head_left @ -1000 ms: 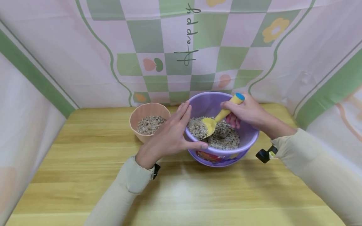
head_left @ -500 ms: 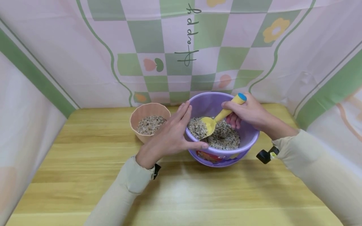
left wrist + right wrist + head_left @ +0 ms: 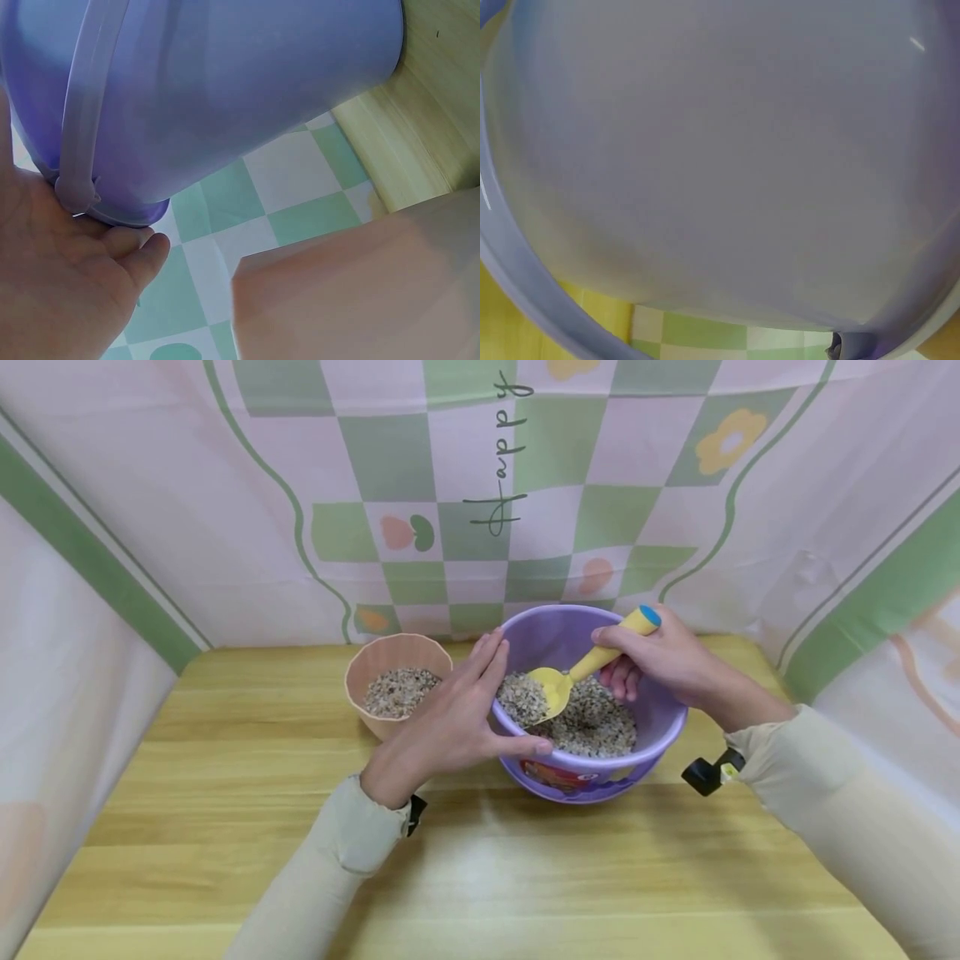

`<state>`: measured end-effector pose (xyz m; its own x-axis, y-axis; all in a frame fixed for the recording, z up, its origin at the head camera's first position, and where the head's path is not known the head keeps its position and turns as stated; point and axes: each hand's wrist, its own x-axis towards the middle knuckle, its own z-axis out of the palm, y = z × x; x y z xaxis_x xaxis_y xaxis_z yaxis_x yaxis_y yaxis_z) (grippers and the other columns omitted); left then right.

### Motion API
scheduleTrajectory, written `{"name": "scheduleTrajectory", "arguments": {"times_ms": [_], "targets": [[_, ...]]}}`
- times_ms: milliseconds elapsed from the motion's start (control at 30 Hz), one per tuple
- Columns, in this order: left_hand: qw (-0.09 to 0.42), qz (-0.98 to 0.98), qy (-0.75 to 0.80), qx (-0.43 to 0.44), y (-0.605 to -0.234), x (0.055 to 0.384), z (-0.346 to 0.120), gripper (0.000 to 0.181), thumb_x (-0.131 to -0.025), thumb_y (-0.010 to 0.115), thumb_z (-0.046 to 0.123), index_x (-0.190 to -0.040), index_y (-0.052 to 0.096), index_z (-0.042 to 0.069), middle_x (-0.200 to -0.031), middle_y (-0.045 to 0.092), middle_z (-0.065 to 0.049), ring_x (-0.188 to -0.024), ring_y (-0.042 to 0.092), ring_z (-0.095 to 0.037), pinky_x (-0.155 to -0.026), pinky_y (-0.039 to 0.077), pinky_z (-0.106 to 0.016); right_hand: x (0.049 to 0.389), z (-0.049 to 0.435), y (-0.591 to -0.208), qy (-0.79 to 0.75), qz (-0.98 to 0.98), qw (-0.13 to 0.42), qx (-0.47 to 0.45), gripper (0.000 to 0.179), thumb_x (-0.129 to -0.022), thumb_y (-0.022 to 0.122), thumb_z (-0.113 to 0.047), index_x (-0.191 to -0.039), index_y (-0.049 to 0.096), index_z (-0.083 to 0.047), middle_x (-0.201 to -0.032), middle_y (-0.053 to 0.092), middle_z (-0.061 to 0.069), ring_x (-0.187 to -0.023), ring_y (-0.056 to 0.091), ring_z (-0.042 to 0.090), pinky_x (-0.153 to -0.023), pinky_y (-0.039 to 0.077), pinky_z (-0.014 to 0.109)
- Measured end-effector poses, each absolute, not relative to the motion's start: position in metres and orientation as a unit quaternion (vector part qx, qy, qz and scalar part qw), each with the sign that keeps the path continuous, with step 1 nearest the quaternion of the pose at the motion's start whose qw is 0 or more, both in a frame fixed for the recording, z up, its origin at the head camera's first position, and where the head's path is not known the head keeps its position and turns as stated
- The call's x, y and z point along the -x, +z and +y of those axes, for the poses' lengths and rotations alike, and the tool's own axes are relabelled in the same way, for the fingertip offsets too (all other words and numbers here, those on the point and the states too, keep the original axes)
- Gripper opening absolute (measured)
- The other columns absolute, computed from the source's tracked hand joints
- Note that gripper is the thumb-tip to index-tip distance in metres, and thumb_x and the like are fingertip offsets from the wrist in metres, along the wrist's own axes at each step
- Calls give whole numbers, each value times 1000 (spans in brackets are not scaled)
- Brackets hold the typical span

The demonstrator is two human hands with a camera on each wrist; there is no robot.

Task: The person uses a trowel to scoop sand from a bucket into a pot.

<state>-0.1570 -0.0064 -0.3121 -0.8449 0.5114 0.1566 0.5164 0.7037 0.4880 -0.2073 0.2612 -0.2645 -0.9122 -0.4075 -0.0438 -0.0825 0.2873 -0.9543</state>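
Observation:
In the head view my right hand [image 3: 663,656] grips the yellow handle of a small toy scoop [image 3: 596,662] with a blue end cap. The scoop reaches down into a purple bucket [image 3: 551,627], its bowl among pale, speckled coarse sand [image 3: 596,722], with a heap at the bowl's left end. My left hand [image 3: 457,714] holds the bucket's left rim, thumb along the front edge and fingers toward the back. The left wrist view shows its palm [image 3: 60,277] below the handle joint. The right wrist view shows the bucket's outer wall [image 3: 720,165]; the right hand is hidden there.
A peach bowl [image 3: 397,647] partly filled with similar sand stands left of the bucket, just behind the left hand. The bucket's handle [image 3: 622,785] hangs down at its front. A wooden table [image 3: 300,777] carries everything, and a patterned cloth [image 3: 465,460] rises behind.
My right hand and the scoop have shifted slightly right, the handle end most of all, and the scoop's bowl has risen a little. The left hand and the bucket have stayed put.

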Motion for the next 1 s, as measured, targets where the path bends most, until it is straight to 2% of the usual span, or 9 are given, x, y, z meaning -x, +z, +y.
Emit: {"name": "scheduleTrajectory", "arguments": {"times_ms": [433, 1000], "targets": [[7, -923, -264, 279, -311, 157, -8, 129, -72, 58, 87, -160, 9, 6, -166, -7, -3, -152, 0, -19, -118, 20, -44, 208, 266, -262, -607, 763, 160, 156, 32, -101, 57, -14, -87, 73, 10, -63, 68, 18, -45, 62, 17, -40, 51, 29], [5, -921, -268, 281, -311, 157, -8, 129, -72, 59, 86, -160, 8, 6, -166, -7, -3, -152, -1, -18, -119, 18, -43, 204, 270, -263, -656, 718, 175, 155, 32, -102, 56, -11, -87, 73, 12, -63, 68, 19, -46, 63, 18, -41, 51, 27]]}}
